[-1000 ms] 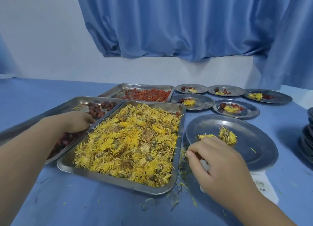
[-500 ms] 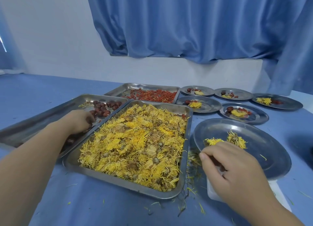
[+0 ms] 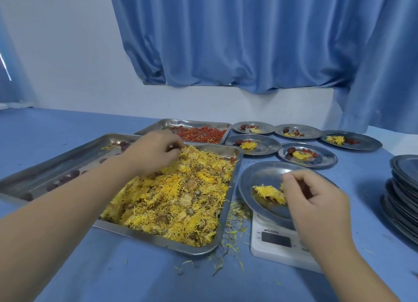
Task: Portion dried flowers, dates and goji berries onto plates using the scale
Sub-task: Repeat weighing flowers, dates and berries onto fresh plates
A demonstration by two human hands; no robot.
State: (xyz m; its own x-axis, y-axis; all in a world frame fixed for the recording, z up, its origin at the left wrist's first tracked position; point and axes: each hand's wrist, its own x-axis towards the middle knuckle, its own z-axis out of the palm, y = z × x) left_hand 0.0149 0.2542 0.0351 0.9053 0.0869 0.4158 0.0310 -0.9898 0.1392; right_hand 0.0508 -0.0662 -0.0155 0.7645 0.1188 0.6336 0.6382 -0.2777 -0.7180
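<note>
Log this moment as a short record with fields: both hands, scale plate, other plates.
left hand: over far-left corner of flower tray, fingers curled; contents unclear
right hand: fingers curled above scale plate
scale plate: on white scale, holds few dried flowers
filled plates: five, beyond the scale
spare plates: stacked at right

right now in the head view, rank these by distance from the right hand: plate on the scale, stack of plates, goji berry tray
1. plate on the scale: directly beneath the right hand.
2. stack of plates: off to the hand's right, at about the same depth.
3. goji berry tray: far back and to the left.
</note>
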